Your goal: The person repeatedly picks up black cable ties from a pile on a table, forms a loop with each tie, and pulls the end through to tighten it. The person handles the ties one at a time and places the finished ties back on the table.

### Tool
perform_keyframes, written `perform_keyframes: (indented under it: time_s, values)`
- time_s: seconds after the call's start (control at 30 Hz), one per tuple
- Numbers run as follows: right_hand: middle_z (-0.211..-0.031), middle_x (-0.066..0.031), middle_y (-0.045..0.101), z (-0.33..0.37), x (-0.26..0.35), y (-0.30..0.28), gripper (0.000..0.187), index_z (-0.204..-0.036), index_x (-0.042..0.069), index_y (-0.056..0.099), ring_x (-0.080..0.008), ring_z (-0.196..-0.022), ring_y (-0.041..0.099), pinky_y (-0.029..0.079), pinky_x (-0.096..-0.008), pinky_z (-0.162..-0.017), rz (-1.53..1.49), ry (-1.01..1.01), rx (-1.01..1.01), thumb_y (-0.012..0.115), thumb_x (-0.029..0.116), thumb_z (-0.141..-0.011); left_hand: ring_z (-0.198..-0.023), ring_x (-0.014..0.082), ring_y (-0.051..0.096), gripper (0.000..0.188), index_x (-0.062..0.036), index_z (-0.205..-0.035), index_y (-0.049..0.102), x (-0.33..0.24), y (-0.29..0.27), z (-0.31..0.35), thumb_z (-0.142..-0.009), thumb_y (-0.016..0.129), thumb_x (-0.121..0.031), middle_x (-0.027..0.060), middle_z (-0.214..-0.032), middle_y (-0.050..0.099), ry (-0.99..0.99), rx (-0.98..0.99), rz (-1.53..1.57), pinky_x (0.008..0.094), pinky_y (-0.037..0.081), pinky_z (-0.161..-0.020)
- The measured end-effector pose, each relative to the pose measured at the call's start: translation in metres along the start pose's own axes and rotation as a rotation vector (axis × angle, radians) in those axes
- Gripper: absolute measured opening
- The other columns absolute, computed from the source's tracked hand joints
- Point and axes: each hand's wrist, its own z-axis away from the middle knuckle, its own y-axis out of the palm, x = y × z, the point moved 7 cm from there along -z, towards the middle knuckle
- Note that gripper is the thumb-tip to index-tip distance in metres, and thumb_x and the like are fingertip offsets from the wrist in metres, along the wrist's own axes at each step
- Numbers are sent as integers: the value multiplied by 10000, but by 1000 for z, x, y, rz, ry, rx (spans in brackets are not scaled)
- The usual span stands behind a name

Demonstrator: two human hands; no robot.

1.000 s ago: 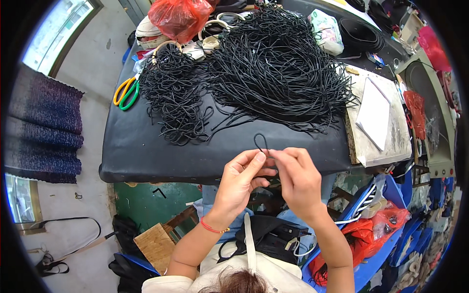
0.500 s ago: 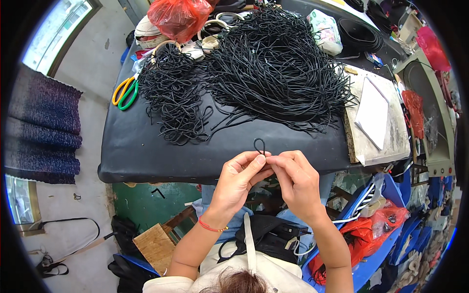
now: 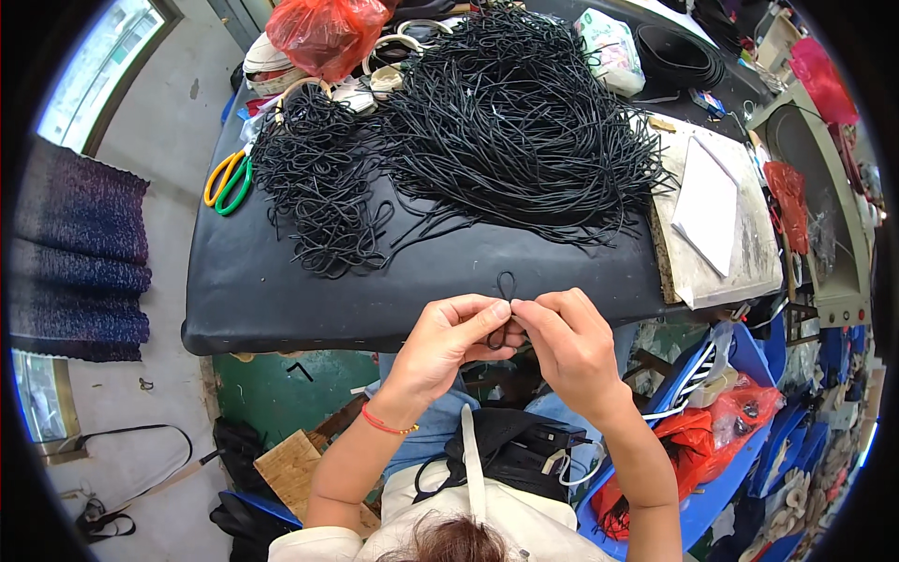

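A thin black cord (image 3: 507, 273) is bent into a small loop that stands up above my fingertips, with a second loop hanging below them. My left hand (image 3: 448, 345) pinches it between thumb and index finger. From the other side, my right hand (image 3: 569, 348) grips the same cord, its fingertips touching those of the left. Beyond my hands, a large heap of straight black cords (image 3: 524, 140) covers the middle of the black-topped table (image 3: 421, 304). To its left lies a smaller pile of looped cords (image 3: 323, 178).
Scissors with yellow and green handles (image 3: 228, 183) lie at the table's left edge. A red plastic bag (image 3: 328, 33) sits at the back left. On the right is a worn board (image 3: 749, 267) with a white sheet. A blue bin (image 3: 698, 525) holding red bags stands beside my right arm.
The loop above my fingers has become narrower, and a second loop now shows below them. My hands stay together at nearly the same spot. The view has shifted slightly.
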Motion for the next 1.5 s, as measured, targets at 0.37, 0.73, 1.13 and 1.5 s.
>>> perform_keyframes:
  time_s: [0.37, 0.73, 1.13, 1.5]
  values:
    - [-768, -73, 523, -7, 19, -19, 195, -895, 22, 598, -212, -675, 511, 405, -311, -592, 194, -112, 138, 607, 27, -700, -778, 99, 598, 185, 61, -1007, 601, -9, -7, 1, -873, 552, -56, 87, -860, 640, 234, -75, -407, 228, 504, -704]
    - [-737, -95, 563, 9, -20, 6, 124, -910, -3, 621, -196, -653, 556, 443, -289, -599, -423, 298, 134, 581, -14, -793, -823, 116, 595, 315, 22, -1181, 511, -10, 13, 11, -891, 542, -96, 74, -916, 618, 127, 171, -49, 255, 497, -749]
    - [-886, -59, 647, 33, -20, 23, 155, -989, -20, 607, -89, -729, 600, 482, -218, -642, -952, 700, 199, 589, 46, -850, -817, 112, 605, 195, 8, -1030, 583, -6, -2, 8, -841, 595, -38, 89, -926, 626, 262, 3, -44, 249, 516, -740]
    - [-709, -65, 585, 22, -15, 13, 148, -820, -19, 545, -49, -540, 514, 415, -184, -469, -424, 564, -76, 662, 68, -799, -849, 120, 611, 199, 21, -990, 559, -8, 9, 22, -803, 624, 2, 77, -899, 631, 652, -275, -328, 246, 486, -792]
